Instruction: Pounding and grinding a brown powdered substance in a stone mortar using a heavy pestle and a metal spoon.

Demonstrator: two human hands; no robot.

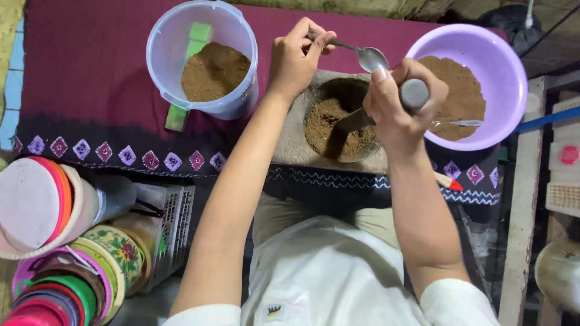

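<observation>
Brown powder [338, 130] fills stone mortar [290, 145]; right hand [399, 102] grips smooth metal pestle [413, 94].

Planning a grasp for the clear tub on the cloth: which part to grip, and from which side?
Grip the tub by its wall just under the rim, coming from its left. It stands upright and open, half full of brown powder with a green scoop leaning inside, so a top grasp would probably foul these. The left hand, holding a spoon, crowds its right side.
</observation>
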